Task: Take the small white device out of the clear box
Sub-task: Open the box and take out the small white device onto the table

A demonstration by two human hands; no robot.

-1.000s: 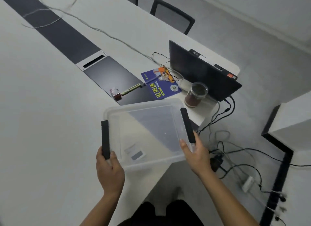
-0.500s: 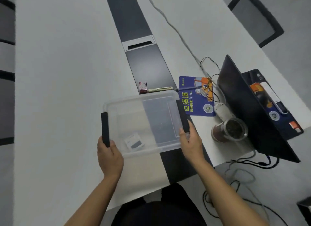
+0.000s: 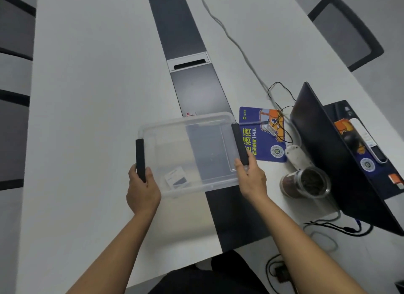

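Observation:
A clear plastic box [image 3: 209, 185] with a lid and two black side clips is held above the white table. My left hand [image 3: 142, 189] grips the box's left black clip [image 3: 140, 156]. At the near right corner, my right hand [image 3: 251, 178] grips the right black clip [image 3: 240, 143]. Inside, at the near left of the box's bottom, lies the small white device [image 3: 176, 177] with a dark patch on it.
A blue mouse pad [image 3: 262, 145] with tangled wires lies right of the box. A jar of dark contents [image 3: 306, 183], a white power strip [image 3: 296, 157] and an open laptop [image 3: 341, 153] stand at the right. A dark strip [image 3: 196, 85] runs along the table's middle.
The box, held in both hands, has swung from the table's corner over its near middle. The view has turned left, so the laptop and jar now sit at the right.

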